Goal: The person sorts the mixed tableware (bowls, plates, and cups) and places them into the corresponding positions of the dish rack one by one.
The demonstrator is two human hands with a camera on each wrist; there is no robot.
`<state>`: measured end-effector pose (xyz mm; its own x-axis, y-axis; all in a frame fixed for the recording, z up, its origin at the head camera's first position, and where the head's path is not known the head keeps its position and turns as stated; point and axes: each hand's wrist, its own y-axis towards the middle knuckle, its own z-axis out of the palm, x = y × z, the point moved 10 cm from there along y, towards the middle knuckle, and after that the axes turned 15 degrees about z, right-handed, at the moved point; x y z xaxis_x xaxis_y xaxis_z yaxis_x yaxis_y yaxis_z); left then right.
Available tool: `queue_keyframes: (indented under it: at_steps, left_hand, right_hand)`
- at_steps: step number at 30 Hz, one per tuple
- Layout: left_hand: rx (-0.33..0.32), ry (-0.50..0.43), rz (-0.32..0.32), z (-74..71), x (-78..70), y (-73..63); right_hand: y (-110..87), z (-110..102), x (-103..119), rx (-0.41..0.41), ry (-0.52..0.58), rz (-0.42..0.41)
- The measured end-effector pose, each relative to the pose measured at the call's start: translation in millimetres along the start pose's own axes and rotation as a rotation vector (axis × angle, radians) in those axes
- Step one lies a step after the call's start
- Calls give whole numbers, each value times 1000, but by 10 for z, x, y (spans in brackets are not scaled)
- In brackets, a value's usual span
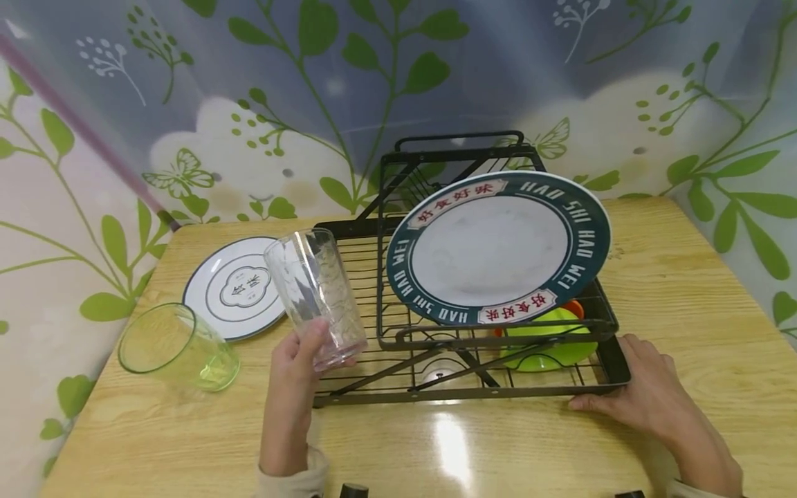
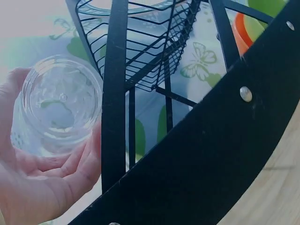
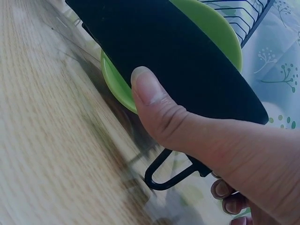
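In the head view my left hand [image 1: 297, 363] grips a clear drinking glass [image 1: 324, 287] near its base. The glass is tilted, over the left part of a black wire dish rack [image 1: 473, 394]. In the left wrist view, fingers curl round the glass [image 2: 61, 103], whose round end faces the camera beside a rack strut. My right hand [image 1: 650, 391] holds the rack's front right corner, thumb at the front and fingers along the side. The right wrist view shows that thumb pressed on the black rail [image 3: 187, 61]. A large green-rimmed plate [image 1: 492, 249] leans on the rack's upper tier.
Under the large plate, a lime green dish [image 1: 548, 353] and an orange piece [image 1: 574, 308] sit in the rack. Left of the rack lie a small white plate [image 1: 208, 290] and a yellow-green glass [image 1: 218, 366] on the wooden table [image 1: 187, 443]. A patterned wall covering [image 1: 274, 104] stands behind.
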<state>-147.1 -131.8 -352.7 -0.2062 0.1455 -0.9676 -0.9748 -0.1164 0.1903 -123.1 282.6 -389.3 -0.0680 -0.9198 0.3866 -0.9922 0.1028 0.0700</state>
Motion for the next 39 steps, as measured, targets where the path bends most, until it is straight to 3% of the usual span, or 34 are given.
queue_keyframes:
  at_steps: [10,14,20,25,31,39]
  left_hand:
    - [48,-381,-104,235,139,70]
    - [72,-636,-127,354,129,95]
    - [52,-1011,-234,493,125,102]
    - [41,-1271,-328,582,135,97]
    - [7,-1452,-408,678,138,135]
    - [11,-1537,-463,754,150,182]
  right_hand:
    - [0,12,-34,11,8,13]
    - [-9,-30,-25,-21,14,-5]
    - [5,-5,-34,5,14,13]
    - [11,25,-39,27,13,29]
    - [7,2,-40,13,11,22]
    - [11,-8,-18,-22,-7,-7]
